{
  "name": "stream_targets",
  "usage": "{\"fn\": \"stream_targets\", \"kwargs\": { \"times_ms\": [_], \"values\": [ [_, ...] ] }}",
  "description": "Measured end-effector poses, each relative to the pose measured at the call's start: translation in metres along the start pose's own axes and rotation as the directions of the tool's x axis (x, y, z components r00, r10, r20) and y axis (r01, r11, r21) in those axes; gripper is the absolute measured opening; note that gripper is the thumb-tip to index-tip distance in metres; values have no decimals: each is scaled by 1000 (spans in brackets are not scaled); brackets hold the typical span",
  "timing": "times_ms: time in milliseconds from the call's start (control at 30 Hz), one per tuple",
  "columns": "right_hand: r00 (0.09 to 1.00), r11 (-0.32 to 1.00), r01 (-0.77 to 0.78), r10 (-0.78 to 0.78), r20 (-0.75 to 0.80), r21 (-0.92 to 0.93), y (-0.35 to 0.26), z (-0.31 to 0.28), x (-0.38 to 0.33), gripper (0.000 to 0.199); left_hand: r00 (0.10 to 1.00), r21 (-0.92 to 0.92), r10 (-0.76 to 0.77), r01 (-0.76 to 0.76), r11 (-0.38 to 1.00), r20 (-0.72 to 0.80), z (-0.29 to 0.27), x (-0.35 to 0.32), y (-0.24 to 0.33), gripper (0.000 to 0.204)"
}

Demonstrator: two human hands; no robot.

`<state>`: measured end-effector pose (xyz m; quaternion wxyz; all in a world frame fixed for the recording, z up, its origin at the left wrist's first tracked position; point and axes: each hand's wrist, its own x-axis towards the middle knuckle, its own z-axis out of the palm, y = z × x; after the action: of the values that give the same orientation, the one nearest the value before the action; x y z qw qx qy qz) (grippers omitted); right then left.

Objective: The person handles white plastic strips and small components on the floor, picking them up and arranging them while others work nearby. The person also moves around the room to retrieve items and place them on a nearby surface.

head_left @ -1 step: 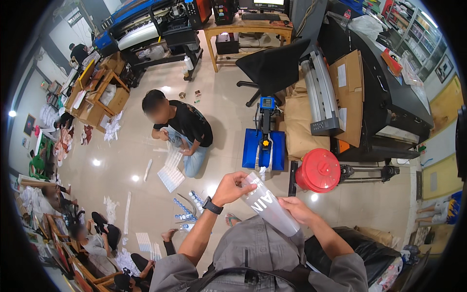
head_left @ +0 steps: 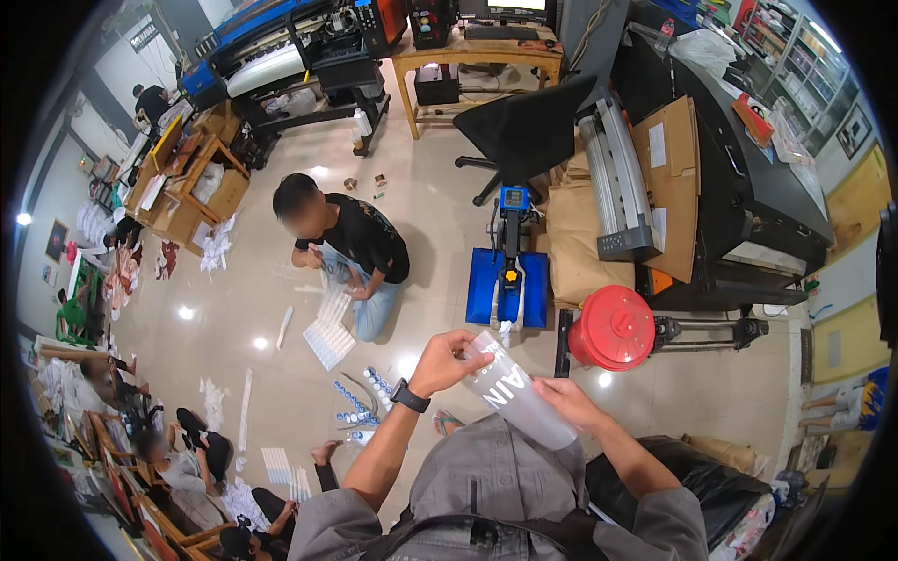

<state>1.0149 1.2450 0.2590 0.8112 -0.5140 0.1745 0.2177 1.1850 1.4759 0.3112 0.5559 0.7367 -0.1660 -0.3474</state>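
My left hand [head_left: 447, 360] pinches top edge of clear film strip [head_left: 517, 397], right hand [head_left: 568, 402] clasps lower end, strip held at chest above floor. Risk: thin film creases or slips if left pinch loosens. Co-worker [head_left: 351, 248] sorts sheets on floor.

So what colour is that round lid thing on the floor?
Red: the round drum shows best in the head view.

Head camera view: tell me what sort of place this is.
Probably a print or garment-transfer workshop. A blue heat press stands on the floor, long wide-format printing machines line the walls, and the person's left hand and right hand hold a clear plastic film sheet with white lettering.
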Motion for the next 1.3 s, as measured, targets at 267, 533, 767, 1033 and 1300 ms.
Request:
{"fn": "stream_targets", "kwargs": {
  "times_ms": [267,533,767,1033,1300],
  "values": [
    [983,964,-175,158,97,201,-21,5,-6,51,992,80,127,-126,989,-11,-4,3,-4,41],
    [989,965,121,-138,-57,-234,-24,19,1,42,997,52,27,-23,998,-72,-4,8,3,41],
    [986,965,-164,157,51,205,-18,5,3,43,995,47,80,-77,996,-63,-7,10,-4,49],
    [996,972,64,-49,71,-226,-32,17,2,48,999,3,22,-22,1000,-40,-10,18,-15,54],
    [990,978,-127,136,-40,168,-25,9,8,46,999,66,23,-21,998,-40,-9,11,2,52]
  ]
}}
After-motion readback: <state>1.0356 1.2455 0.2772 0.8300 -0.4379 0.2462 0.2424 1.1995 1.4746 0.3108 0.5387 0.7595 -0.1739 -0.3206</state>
